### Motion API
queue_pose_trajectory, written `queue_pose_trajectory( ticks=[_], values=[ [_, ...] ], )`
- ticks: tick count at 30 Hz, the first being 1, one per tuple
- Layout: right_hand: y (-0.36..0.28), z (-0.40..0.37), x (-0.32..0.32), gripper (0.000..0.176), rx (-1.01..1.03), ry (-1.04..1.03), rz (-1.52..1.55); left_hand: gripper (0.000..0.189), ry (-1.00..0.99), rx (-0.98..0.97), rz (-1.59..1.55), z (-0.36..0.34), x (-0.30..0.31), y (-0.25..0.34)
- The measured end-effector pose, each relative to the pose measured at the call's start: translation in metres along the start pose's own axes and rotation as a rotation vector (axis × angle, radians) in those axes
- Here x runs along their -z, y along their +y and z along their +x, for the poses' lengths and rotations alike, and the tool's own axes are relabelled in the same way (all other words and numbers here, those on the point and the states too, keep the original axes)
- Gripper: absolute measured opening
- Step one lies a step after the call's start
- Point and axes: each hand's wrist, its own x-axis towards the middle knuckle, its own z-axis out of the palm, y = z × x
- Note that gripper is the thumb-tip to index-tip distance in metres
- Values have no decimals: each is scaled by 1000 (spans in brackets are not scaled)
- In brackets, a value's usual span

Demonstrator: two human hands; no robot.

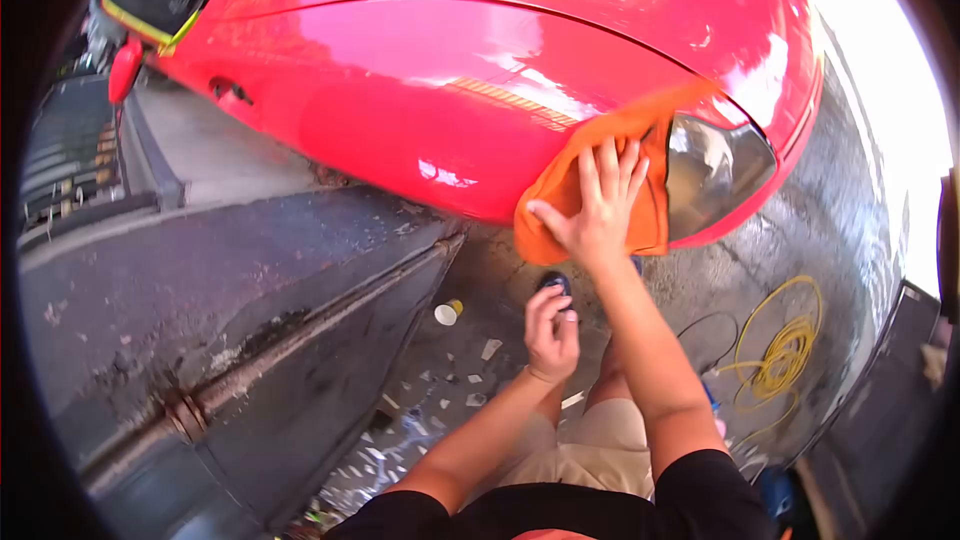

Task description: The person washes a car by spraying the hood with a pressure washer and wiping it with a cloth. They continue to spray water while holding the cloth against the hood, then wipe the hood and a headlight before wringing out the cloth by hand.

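My right hand [600, 202] lies flat with fingers spread on an orange cloth [548, 202], pressing it against the front corner of a red car [400, 110]. The cloth drapes over the fender and partly over the headlight [722, 165]; its upper edge is smeared by motion. My left hand [550, 338] hangs in front of my body, apart from the car, with its fingers loosely curled and nothing visible in them.
A coiled yellow hose [785, 355] lies on the wet floor at the right. To the left, a dark metal panel [260, 310] stands close beside the car. A cup [446, 314] and scattered scraps [490, 349] lie on the floor near my feet.
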Motion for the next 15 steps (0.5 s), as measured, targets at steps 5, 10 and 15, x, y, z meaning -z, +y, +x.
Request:
queue_pose_trajectory(
  ticks=[5, 10, 15],
  values=[
    [-87, 152, -29, 110, 442, -546, -39, 86, 231, -30, 1, 122, -81, 44],
    [-108, 236, -4, 64, 238, -359, 626, 111, 331, 278, 389, 259, -31, 51],
    [-3, 211, -46, 60, 43, -317, 377, 111, 636, 338, 591, 367, 95, 16]
  ],
)
